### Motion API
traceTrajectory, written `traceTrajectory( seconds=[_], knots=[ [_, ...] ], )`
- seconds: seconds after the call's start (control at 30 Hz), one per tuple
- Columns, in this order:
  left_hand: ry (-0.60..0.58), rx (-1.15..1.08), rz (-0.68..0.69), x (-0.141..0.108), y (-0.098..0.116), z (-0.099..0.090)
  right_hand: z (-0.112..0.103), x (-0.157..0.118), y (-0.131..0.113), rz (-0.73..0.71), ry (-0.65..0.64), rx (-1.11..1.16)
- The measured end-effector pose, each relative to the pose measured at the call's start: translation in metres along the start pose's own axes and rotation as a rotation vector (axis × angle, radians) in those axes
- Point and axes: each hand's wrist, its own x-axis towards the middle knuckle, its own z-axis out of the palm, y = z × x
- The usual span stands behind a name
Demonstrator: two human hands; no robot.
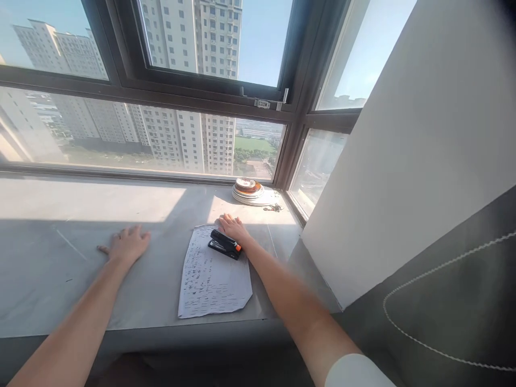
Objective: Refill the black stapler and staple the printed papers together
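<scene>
My left hand [128, 244] lies on the grey window sill, its fingers spread and nothing in it. My right hand [234, 228] rests at the top right edge of a written sheet of paper [201, 290], fingers stretched out and holding nothing that I can see. Just below that hand, a black stapler [224, 244] with an orange spot at one end sits on the paper. The sheet carries rows of dark handwriting and its lower right corner is bent or cut off.
Stacked plates or lids [249, 194] stand in the far right corner beside a small dark chain-like thing [273, 207]. A dark window frame [201, 97] bounds the back of the sill [157, 301]. At right are a white wall [403, 161] and a hanging white cord [443, 263].
</scene>
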Motion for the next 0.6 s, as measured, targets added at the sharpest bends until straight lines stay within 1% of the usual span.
traceTrajectory(
  seconds=[0.03,0.1,0.17,0.23,0.3,0.37,0.43,0.5,0.6],
  knots=[
    [-0.015,0.061,-0.009,0.0,-0.015,-0.004,0.005,0.012,-0.016,-0.029,0.007,0.02],
    [0.004,0.105,-0.066,-0.001,-0.031,-0.006,0.014,0.033,-0.047,-0.075,0.004,0.055],
    [0.065,0.083,-0.151,0.0,-0.035,-0.005,0.023,0.051,-0.076,-0.105,-0.007,0.09],
    [0.113,0.066,-0.221,0.002,-0.033,-0.004,0.031,0.063,-0.1,-0.148,-0.014,0.129],
    [0.125,0.07,-0.241,0.004,-0.032,-0.003,0.037,0.071,-0.117,-0.164,-0.018,0.159],
    [0.12,0.071,-0.239,0.005,-0.032,-0.002,0.039,0.074,-0.126,-0.179,-0.01,0.164],
    [0.11,0.074,-0.236,0.006,-0.032,-0.003,0.039,0.071,-0.128,-0.203,0.013,0.151],
    [0.087,0.091,-0.232,0.005,-0.031,-0.004,0.036,0.064,-0.123,-0.214,0.039,0.139],
    [0.064,0.103,-0.231,0.006,-0.028,-0.005,0.032,0.048,-0.107,-0.204,0.048,0.133]
  ],
)
